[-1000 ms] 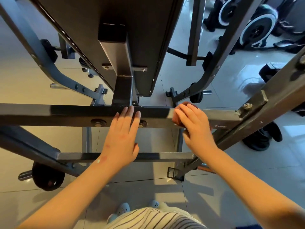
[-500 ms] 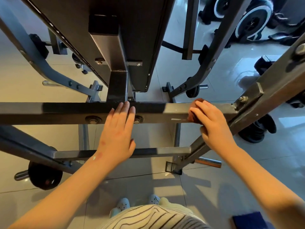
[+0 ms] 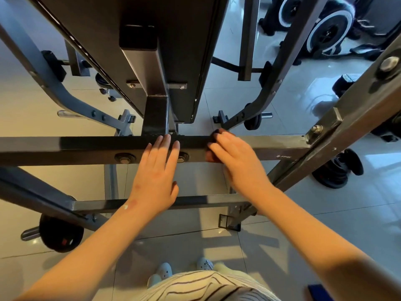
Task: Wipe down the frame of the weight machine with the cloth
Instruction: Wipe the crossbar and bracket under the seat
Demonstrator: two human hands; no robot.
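Now: left hand (image 3: 156, 179) lies flat, fingers straight and close together, fingertips on the top edge of the horizontal crossbar (image 3: 65, 148) of the weight machine, holding nothing. Right hand (image 3: 237, 164) is just beside it to the right, slightly blurred, fingers curled over a dark reddish cloth (image 3: 217, 133) and pressing it against the same crossbar. Only the edges of the cloth show past the fingers. There are two bolts on the bar's near face, one (image 3: 124, 158) left of the left hand and one (image 3: 183, 157) between the hands. A black post (image 3: 155, 114) meets the crossbar just beyond the left fingertips. At its right end the crossbar joins a slanted beam (image 3: 351, 127). A lower rail (image 3: 206, 202) runs under the wrists. A weight plate (image 3: 61, 235) sits on the tiled floor (image 3: 325, 213) at lower left, and stacked plates (image 3: 336, 172) lie to the right, past the beam.
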